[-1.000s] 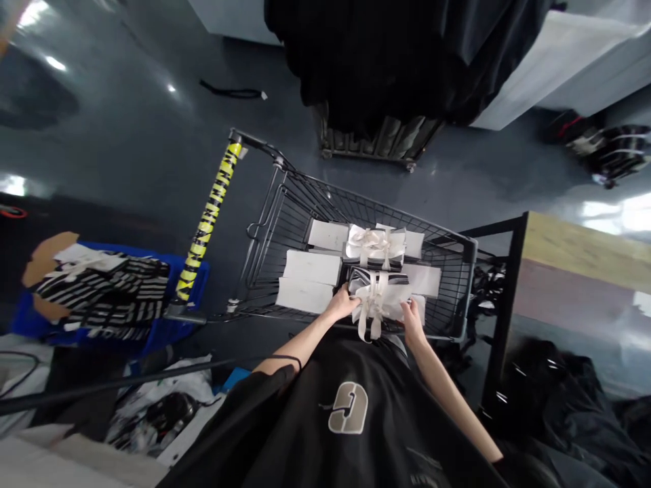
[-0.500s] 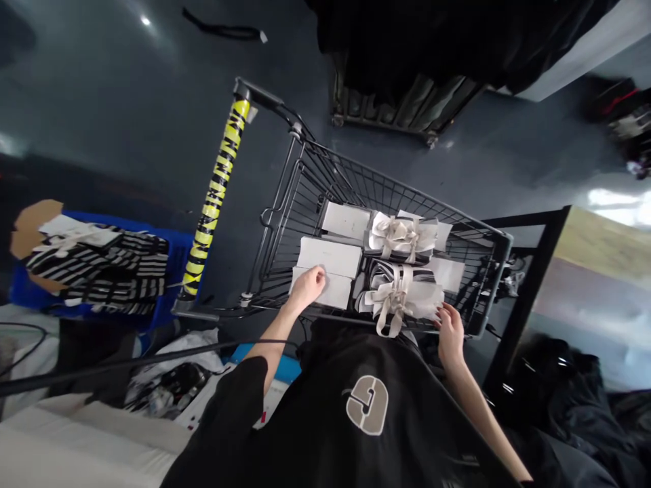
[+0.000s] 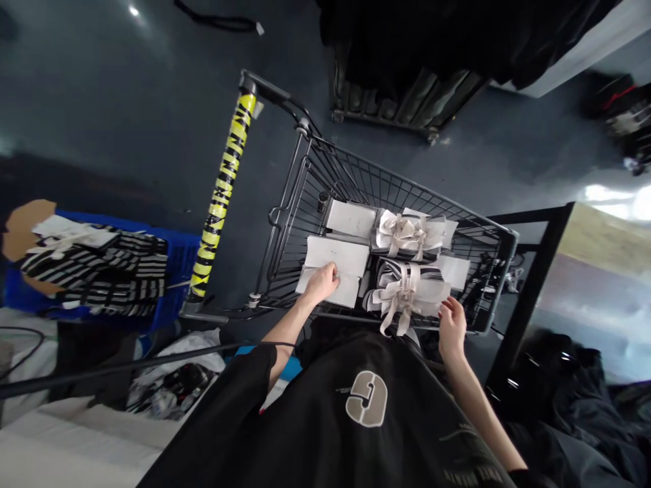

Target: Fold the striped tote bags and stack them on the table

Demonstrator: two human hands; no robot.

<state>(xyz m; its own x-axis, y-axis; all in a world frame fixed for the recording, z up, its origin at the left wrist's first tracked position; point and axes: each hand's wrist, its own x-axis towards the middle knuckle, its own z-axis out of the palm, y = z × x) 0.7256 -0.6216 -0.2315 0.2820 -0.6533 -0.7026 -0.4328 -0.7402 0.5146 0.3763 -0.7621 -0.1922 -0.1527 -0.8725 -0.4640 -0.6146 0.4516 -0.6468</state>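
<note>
A wire shopping cart (image 3: 397,177) holds white cards or boxes and striped bundles tied with pale ribbon. My left hand (image 3: 323,281) is closed over the white sheets (image 3: 336,255) at the cart's near left; what its fingers pinch, if anything, is too small to tell. Beside the near ribbon-tied bundle (image 3: 404,293), my right hand (image 3: 451,322) has its fingertips pressed together at the edge of the bundle's white paper (image 3: 431,298). Behind it lies a second tied bundle (image 3: 407,230), next to another white box (image 3: 350,219).
Yellow-and-black tape wraps the cart handle (image 3: 224,190). A blue crate (image 3: 178,261) with striped fabric stands left. Behind the cart is a low wheeled rack (image 3: 386,122) under dark cloth. A black frame (image 3: 539,285) rises at right; a dark cable (image 3: 152,362) crosses lower left.
The cart and its contents appear slightly further right in view. My left hand has shifted right and lies lower over the white sheets. My right hand stays at the near bundle's paper edge.
</note>
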